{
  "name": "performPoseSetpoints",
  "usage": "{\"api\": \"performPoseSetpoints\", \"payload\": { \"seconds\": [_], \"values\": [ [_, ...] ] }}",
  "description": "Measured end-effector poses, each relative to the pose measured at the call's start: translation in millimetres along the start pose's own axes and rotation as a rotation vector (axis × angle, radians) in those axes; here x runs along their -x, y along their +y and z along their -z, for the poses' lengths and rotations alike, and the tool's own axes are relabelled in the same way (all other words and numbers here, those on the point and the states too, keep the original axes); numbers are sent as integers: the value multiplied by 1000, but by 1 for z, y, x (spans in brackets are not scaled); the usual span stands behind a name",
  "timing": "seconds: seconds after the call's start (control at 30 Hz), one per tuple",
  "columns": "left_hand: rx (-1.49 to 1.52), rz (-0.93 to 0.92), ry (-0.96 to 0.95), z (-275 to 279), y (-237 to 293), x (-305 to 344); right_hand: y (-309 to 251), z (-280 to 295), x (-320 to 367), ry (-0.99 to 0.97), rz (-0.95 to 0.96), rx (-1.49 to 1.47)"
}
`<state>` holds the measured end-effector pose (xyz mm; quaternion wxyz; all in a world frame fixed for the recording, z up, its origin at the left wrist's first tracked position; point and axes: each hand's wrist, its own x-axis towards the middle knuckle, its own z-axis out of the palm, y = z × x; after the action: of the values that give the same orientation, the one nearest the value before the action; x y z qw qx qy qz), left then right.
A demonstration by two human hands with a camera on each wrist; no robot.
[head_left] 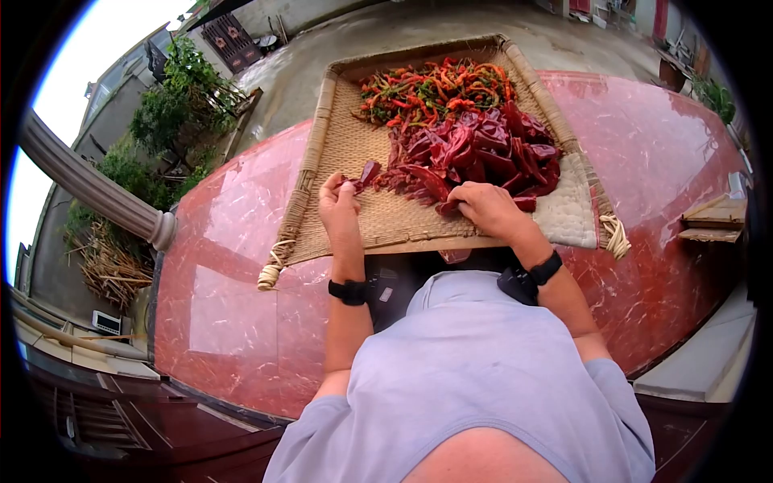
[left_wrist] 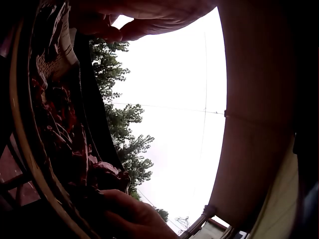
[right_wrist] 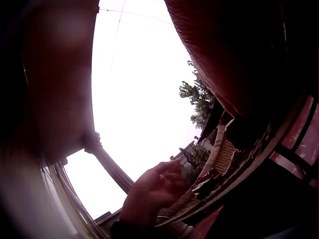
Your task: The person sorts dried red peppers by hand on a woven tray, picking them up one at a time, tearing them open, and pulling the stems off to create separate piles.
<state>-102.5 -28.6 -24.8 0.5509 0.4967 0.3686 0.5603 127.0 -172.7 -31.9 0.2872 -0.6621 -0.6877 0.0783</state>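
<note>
A woven tray (head_left: 338, 145) holds a heap of large dark-red dried chilies (head_left: 475, 149) near the person. In the head view my left hand (head_left: 341, 211) is over the tray's near left part, its thumb and fingertips pinching a dried red chili (head_left: 369, 173). My right hand (head_left: 493, 211) is at the near edge of the heap, with bent fingers gripping another dark-red chili (head_left: 445, 208). The right hand (left_wrist: 132, 214) also shows at the bottom of the left wrist view, and the left hand (right_wrist: 154, 191) in the right wrist view, both dim.
Smaller orange, red and green chilies (head_left: 435, 92) lie at the tray's far end. A pale cloth pad (head_left: 568, 211) covers its near right corner. Shiny red tiles (head_left: 233, 322) surround the tray. On the left stand a column (head_left: 105, 185) and plants (head_left: 165, 121); wooden boards (head_left: 713, 217) are on the right.
</note>
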Motion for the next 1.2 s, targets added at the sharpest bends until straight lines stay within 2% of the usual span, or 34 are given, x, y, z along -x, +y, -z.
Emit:
{"api": "performPoseSetpoints", "payload": {
  "seconds": [0.1,0.17,0.23,0.37,0.4,0.5,0.57,0.63,0.7,0.8,0.9,1.0,1.03,1.1,1.2],
  "values": [
    [-268,28,-332,-28,16,23,-5,2,-2,120,9,-162],
    [-304,-6,-602,-43,18,40,-5,0,-5,134,30,-325],
    [-322,-7,-691,-50,8,47,-11,4,-7,120,27,-445],
    [-444,25,-657,-50,11,47,-21,13,-4,68,-34,-565],
    [-404,-43,-636,-49,6,43,-22,13,-4,60,-49,-588],
    [-571,-123,-362,-34,6,31,-10,5,-5,200,0,-434],
    [-580,-66,-191,-16,1,12,-8,5,-5,203,-6,-321],
    [-368,9,-106,-2,-1,0,-7,2,-3,190,2,-199],
    [-422,33,-15,13,-5,-10,-7,-3,-1,167,28,-68],
    [-339,7,161,14,-10,-12,-3,-8,-3,62,16,1],
    [-351,-1,163,14,-12,-13,-6,-11,-6,82,39,12],
    [-494,-116,14,9,-11,-8,-6,-14,-9,85,49,86],
    [-542,-139,-118,5,-8,-4,-6,-15,-10,80,57,99],
    [-498,55,-347,-13,3,13,-4,-18,-11,70,73,125],
    [-647,46,-526,-25,-15,20,1,-20,-14,61,63,102]
  ]
}}
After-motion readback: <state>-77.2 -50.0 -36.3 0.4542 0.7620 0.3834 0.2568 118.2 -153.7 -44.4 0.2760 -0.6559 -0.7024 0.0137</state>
